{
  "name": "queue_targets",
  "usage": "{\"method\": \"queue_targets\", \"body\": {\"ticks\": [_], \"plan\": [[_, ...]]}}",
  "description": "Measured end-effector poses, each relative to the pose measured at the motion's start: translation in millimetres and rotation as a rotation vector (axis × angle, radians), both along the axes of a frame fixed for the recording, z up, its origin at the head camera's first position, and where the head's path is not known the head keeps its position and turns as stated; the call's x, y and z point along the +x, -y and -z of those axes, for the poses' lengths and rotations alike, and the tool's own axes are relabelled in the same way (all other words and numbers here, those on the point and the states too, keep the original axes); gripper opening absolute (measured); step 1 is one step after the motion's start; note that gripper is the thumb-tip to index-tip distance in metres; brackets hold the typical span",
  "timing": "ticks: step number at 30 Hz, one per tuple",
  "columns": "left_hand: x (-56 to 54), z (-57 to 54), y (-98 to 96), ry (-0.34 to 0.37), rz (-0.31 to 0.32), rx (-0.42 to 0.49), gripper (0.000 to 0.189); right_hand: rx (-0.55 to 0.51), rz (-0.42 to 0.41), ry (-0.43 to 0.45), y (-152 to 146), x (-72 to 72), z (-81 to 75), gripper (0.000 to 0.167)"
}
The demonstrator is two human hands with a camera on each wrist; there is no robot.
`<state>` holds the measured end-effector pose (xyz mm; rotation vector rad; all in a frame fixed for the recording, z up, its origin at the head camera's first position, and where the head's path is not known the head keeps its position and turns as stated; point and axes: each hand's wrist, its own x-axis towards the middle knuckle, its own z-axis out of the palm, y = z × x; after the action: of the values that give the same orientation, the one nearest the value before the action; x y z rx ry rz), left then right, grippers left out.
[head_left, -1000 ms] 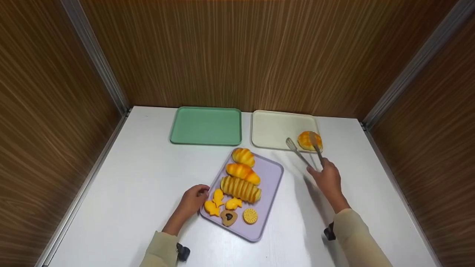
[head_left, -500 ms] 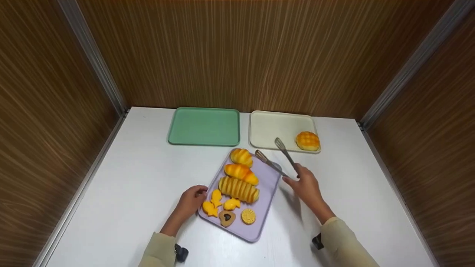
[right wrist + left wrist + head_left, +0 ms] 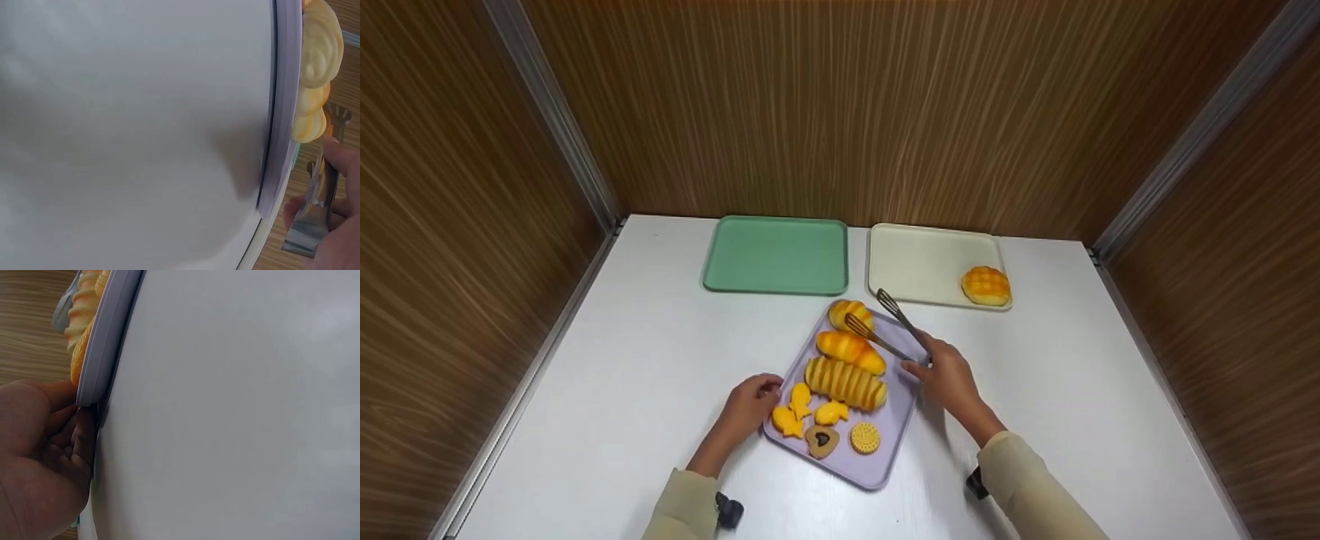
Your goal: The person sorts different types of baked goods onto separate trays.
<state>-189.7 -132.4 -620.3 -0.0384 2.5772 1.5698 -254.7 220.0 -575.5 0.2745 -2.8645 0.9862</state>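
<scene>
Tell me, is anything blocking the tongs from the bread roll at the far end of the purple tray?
Nothing visible. The tongs, held in the right hand, hang open right at the bread roll, one tip over it, with no other item between.

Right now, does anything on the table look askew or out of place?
Yes: the lilac rectangular tray of breads and cookies lies turned at an angle, while the green tray and cream tray sit square. The round scored bun sits alone near the cream tray's corner.

Metal tongs, arms spread, hang over the small bun on the purple tray.
</scene>
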Motion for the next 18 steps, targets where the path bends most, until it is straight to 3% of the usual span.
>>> {"method": "queue_targets", "body": {"ticks": [18], "plan": [[2.4, -1.6, 0.6, -0.034, 0.004, 0.000, 0.023, 0.053, -0.032, -0.009, 6.4, -9.2, -7.8, 0.049]]}}
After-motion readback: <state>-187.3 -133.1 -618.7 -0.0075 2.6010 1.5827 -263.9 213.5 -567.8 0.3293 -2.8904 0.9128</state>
